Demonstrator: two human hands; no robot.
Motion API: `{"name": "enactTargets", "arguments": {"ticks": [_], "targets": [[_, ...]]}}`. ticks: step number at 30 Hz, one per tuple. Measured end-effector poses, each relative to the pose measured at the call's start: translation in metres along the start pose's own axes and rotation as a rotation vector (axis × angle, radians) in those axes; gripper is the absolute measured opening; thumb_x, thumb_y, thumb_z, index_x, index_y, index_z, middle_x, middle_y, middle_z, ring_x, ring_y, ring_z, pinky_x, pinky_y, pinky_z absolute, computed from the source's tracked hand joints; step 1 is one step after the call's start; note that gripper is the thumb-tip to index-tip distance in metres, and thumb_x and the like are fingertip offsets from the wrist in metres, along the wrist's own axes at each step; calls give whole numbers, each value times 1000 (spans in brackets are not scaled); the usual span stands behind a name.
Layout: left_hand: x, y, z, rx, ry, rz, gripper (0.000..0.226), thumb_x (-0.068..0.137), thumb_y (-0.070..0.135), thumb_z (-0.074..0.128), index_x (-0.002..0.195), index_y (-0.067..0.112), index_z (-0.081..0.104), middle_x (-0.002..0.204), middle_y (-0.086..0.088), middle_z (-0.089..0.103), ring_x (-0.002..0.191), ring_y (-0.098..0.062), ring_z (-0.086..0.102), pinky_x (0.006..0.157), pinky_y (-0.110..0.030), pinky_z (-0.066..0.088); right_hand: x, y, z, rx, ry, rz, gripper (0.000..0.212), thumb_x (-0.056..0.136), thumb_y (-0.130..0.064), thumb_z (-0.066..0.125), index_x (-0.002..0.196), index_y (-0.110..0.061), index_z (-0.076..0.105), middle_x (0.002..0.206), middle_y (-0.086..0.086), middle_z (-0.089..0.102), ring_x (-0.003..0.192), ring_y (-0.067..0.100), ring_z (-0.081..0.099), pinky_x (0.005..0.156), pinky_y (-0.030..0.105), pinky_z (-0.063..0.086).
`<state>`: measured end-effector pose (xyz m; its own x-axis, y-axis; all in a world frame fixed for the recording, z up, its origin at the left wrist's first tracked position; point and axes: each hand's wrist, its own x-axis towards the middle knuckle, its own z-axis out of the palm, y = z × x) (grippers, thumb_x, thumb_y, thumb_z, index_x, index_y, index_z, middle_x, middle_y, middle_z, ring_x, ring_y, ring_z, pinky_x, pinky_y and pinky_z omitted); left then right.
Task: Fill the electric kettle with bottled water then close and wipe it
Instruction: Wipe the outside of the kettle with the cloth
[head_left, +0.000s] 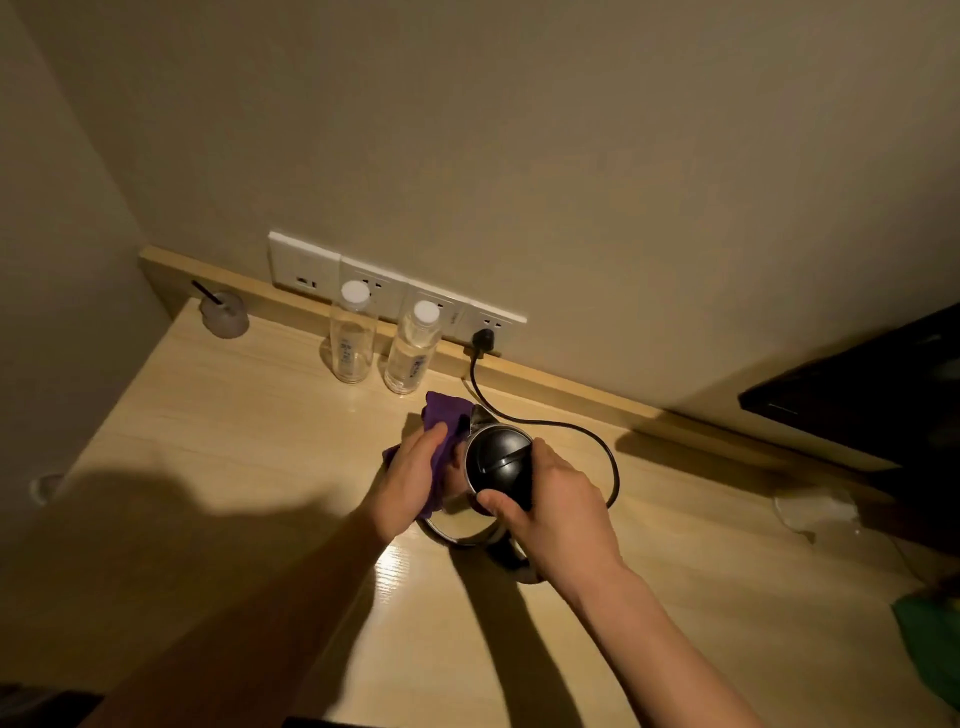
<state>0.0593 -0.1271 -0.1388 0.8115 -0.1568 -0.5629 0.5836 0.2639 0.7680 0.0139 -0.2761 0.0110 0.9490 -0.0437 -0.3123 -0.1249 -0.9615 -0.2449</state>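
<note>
The steel electric kettle (496, 460) stands on its base in the middle of the wooden desk (234, 467), its dark lid down. My right hand (550, 504) grips the kettle's handle side from the right. My left hand (410, 480) presses a purple cloth (444, 415) against the kettle's left wall. Two clear water bottles with white caps stand behind by the wall: the left bottle (350, 340) looks empty, the right bottle (413, 351) holds water.
A black cord (592, 434) loops from the kettle base to a plug in the wall socket strip (311, 265). An upturned glass (223, 314) sits at the back left. A dark screen (862, 384) hangs at right, crumpled plastic (815, 512) below it.
</note>
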Motion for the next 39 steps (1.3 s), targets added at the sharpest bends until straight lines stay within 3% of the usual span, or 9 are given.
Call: {"name": "enactTargets", "arguments": {"ticks": [5,10,13,17,22,26,28,33,39], "targets": [[-42,-5,26,-146,71,128,29,106,28,49,118,32,75,117,-3,79,115,-23,72,94,-37,54,12,26,-29,16,-164,-206,66,92,-42,71,148,-28,40,148,-3,56,132,21,56,104,37,48],[-59,11,49,-149,77,233,35,97,32,54,124,16,70,112,-9,78,103,-21,75,79,-25,58,32,32,-26,28,-251,-406,79,93,-32,72,159,-30,30,168,-10,25,156,8,18,127,32,19],[-44,15,43,-82,102,206,27,104,38,52,113,27,75,109,-9,77,101,-21,75,81,-30,59,36,35,-22,91,-203,-383,77,92,-32,73,158,-30,34,166,-10,30,154,8,24,126,28,20],[-11,-5,21,85,95,162,59,91,74,48,119,29,73,113,-9,77,113,-34,71,104,-62,50,33,34,-15,143,-143,-333,75,92,-29,73,157,-30,37,165,-11,35,151,12,32,125,31,25],[-34,-4,29,-93,168,94,36,110,33,39,119,16,69,105,-9,78,108,-30,73,84,-34,55,20,32,-9,236,-88,-269,68,94,-25,71,154,-29,40,164,-10,35,150,13,34,116,20,21],[-61,-3,51,-167,254,131,23,109,25,45,106,23,68,97,-5,73,94,-25,69,77,-34,54,9,28,-1,323,20,-158,56,92,-31,73,144,-30,54,162,-12,39,145,17,44,116,30,33],[-66,4,58,-160,227,206,18,105,33,52,104,26,68,100,-6,72,94,-24,70,82,-43,57,4,22,1,311,76,-124,51,91,-35,73,139,-28,58,157,-10,46,138,18,51,110,29,38],[-38,22,41,49,149,222,49,89,61,50,108,24,75,107,-13,76,105,-32,71,100,-60,52,6,5,8,103,190,-103,45,91,-49,69,127,-24,61,126,-5,62,112,19,61,91,31,49],[-15,5,22,75,125,91,61,81,76,51,116,31,71,119,-9,72,116,-31,67,109,-61,47,25,25,-19,92,-34,-227,65,84,-45,79,142,-27,56,138,-4,60,125,18,57,98,30,44]]}}
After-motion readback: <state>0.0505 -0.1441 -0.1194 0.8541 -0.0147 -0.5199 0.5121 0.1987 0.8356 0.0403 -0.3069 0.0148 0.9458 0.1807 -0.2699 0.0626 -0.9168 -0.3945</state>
